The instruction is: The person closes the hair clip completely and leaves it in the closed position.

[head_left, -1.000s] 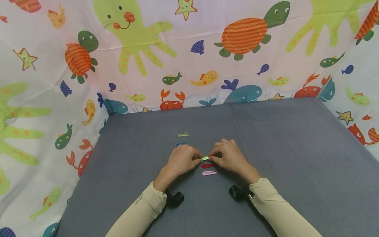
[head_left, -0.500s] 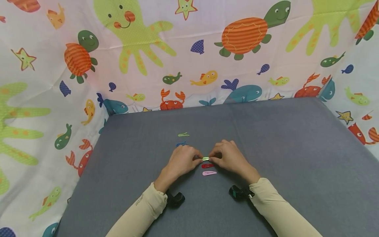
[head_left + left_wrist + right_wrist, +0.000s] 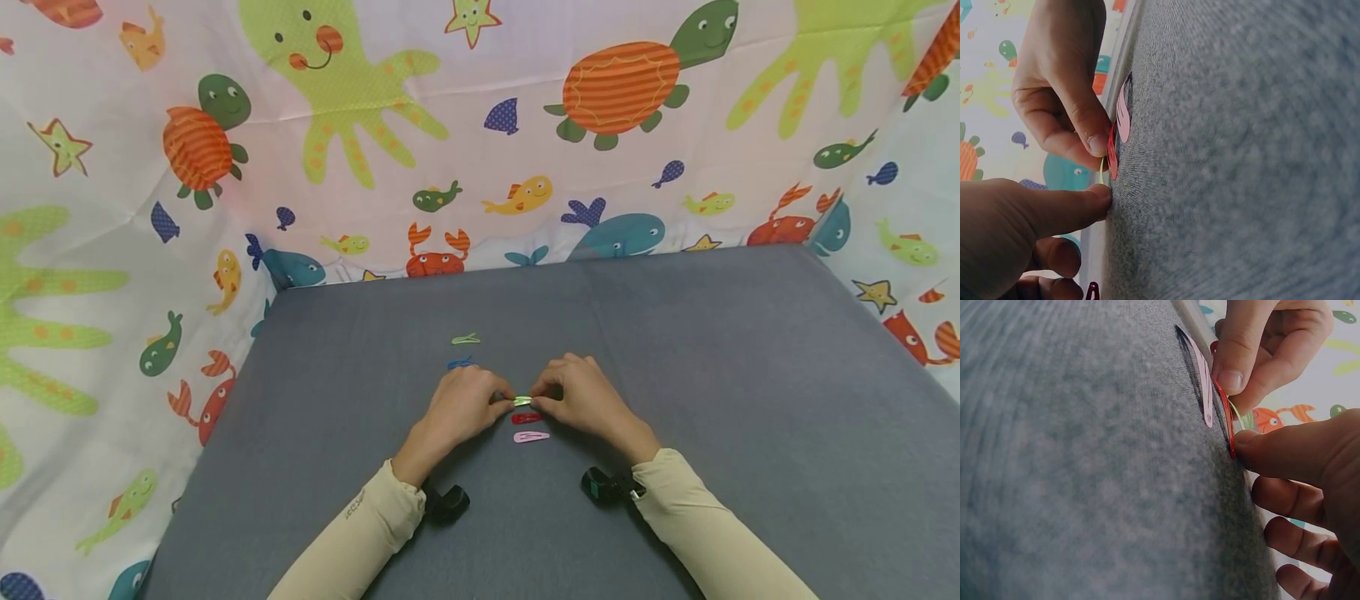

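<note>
Broad stretches of the grey mat [image 3: 750,400] lay bare to the right of the right hand [image 3: 581,400] and left of the left hand [image 3: 457,406], giving open passage on both sides. A red clip [image 3: 526,417] and a pink clip [image 3: 531,437] lay just beneath the meeting fingertips, in the gap between the wrists. A blue clip [image 3: 459,363] and a green clip [image 3: 465,339] lay just beyond the left hand. The printed cloth wall [image 3: 480,167] closed off the far edge and both sides.
</note>
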Demonstrator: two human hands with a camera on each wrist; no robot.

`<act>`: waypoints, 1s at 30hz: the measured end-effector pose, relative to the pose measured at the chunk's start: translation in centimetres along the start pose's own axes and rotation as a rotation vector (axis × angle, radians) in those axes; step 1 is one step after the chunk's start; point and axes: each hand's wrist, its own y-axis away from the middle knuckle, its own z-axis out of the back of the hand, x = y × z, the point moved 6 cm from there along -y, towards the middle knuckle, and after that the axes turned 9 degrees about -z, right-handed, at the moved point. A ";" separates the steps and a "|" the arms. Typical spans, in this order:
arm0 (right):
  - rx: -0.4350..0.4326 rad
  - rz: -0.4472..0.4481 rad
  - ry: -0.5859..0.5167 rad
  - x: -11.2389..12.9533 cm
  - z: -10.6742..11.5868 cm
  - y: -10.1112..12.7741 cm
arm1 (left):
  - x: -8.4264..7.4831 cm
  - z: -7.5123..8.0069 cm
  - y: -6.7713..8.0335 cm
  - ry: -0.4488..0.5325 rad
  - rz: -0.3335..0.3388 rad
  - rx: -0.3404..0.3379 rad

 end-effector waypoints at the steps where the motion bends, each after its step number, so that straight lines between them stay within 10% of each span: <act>1: 0.000 -0.002 -0.002 0.0 0.0 0.0 | 0.0 0.0 0.0 0.000 -0.001 -0.001; 30: -0.019 -0.002 -0.030 -0.2 -0.1 0.1 | 0.6 1.5 0.6 -0.009 -0.002 -0.013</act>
